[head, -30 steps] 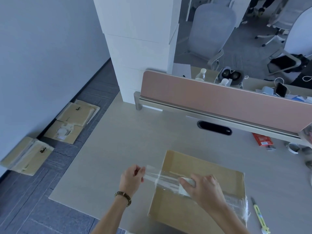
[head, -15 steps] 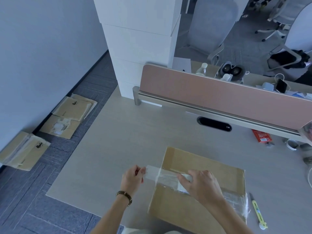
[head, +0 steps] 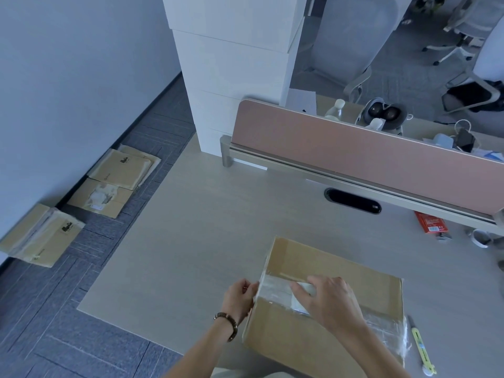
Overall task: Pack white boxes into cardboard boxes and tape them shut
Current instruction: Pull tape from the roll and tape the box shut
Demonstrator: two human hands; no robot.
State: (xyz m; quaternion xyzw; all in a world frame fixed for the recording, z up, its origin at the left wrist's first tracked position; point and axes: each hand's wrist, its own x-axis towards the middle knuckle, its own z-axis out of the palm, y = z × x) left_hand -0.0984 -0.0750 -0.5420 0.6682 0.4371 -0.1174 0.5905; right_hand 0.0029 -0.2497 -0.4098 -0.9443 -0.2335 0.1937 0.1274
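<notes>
Nearest the viewer, a closed cardboard box [head: 321, 331] sits at the front edge of a pale desk [head: 207, 241]. A strip of clear tape [head: 283, 291] runs across the box top along the flap seam and folds over the left edge. The left hand [head: 240, 297], with a beaded bracelet [head: 227, 324] on its wrist, is beside the box's left wall, fingers curled and pinching the tape end at that edge. The right hand [head: 330, 301] lies on the box top with fingers extended, pressing the tape flat. More crinkled clear tape [head: 390, 334] covers the right end of the box. Just right of the box lies a yellow-green utility knife [head: 421, 347].

Farther back on the desk are an oval black cable slot [head: 353, 201] and a red packet [head: 431, 222] with a white label; its print is too small to read. A pink divider panel [head: 354, 148] closes the desk's rear edge. Behind it stand a plastic bottle [head: 335, 111] and what appears to be a headset [head: 384, 115].

To the left, on the grey carpet along the wall, lie flattened cardboard boxes [head: 120, 170] with a dark logo, not legible. A tall stack of white boxes [head: 231, 64] rises at the desk's far left corner, with office chairs [head: 354, 36] beyond.
</notes>
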